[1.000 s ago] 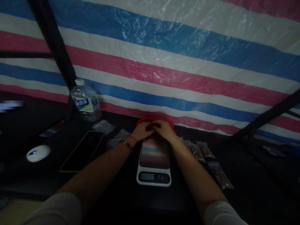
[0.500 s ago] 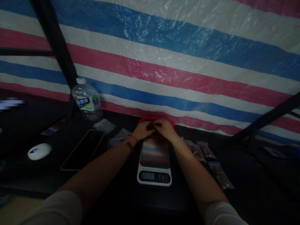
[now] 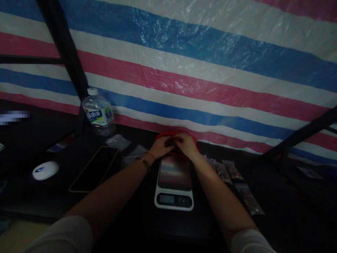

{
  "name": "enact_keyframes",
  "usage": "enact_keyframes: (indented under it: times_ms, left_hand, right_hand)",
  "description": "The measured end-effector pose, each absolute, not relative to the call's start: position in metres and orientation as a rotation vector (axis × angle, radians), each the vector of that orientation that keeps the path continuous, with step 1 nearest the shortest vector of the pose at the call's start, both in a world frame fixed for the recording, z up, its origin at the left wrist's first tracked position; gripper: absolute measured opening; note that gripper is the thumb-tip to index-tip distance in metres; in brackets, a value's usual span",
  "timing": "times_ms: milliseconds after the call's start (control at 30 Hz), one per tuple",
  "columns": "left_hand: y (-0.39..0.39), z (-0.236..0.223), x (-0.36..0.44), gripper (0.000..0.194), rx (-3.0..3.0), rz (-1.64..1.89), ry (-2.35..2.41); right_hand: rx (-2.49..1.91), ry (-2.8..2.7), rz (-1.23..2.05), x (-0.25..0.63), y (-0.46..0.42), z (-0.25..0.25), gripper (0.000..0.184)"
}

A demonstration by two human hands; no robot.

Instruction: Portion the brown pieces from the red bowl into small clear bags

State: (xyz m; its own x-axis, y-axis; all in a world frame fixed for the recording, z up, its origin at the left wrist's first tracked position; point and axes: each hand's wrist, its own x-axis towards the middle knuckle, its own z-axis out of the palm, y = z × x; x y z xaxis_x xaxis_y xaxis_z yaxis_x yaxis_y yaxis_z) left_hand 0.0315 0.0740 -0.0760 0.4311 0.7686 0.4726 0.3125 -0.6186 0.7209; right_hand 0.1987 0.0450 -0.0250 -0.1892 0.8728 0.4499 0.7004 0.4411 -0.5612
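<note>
My left hand (image 3: 160, 147) and my right hand (image 3: 187, 144) reach into a red container (image 3: 165, 134) at the back of the table. Between them is a clump of small dark brown pieces (image 3: 173, 141), too dim to name, and the fingers of both hands curl around it. Some fingertips are hidden among the pieces. Just in front of the container lies a white digital scale (image 3: 174, 201) with a shiny plate; its lit display is too blurred to read. To the right are several clear zip bags (image 3: 249, 199) filled with brown bits.
Left of the scale lie flat clear bags (image 3: 118, 141) and a dark phone (image 3: 94, 169). A white rounded device (image 3: 45, 170) sits farther left. A clear plastic bottle (image 3: 99, 114) stands by a black frame post (image 3: 65, 58). Striped plastic sheeting (image 3: 184, 77) hangs behind.
Both hands have spread slightly apart, and more of the brown pieces shows between them. The view has shifted a little; the scale and bags stay in place.
</note>
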Motion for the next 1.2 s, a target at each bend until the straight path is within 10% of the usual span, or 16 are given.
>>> enact_keyframes:
  times_ms: [1200]
  left_hand:
    - [0.0744,-0.0781,0.0313,0.040,2.129,1.179,0.965]
  right_hand:
    - [-1.335,-1.873,0.287,0.1982,0.0398,-0.0177,0.022]
